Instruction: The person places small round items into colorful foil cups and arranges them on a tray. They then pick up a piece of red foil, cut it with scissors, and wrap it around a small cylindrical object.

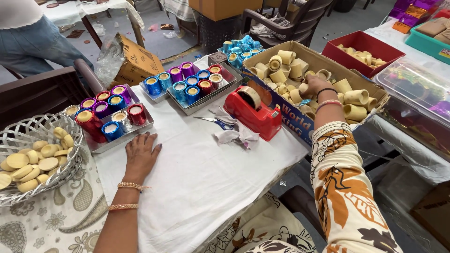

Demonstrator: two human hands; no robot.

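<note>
My left hand (pixel 141 153) lies flat, fingers spread, on the white cloth (pixel 197 187), just in front of a metal tray (pixel 118 138) of foil-wrapped cups in red, blue, purple and silver. My right hand (pixel 315 86) reaches into a cardboard box (pixel 300 122) full of plain cream cups (pixel 355 97); its fingers curl down among them, and whether they grip one is hidden. A red tape dispenser (pixel 253 114) stands between my hands, with blue-handled scissors (pixel 216 122) and cloth scraps (pixel 236 133) beside it.
A white wire basket (pixel 29 130) of cream discs sits at the left. Two more trays of wrapped cups (pixel 194 84) stand at the back. A red box (pixel 358 42) of cups, a clear plastic container (pixel 412 82) and a person in jeans (pixel 33 40) are nearby.
</note>
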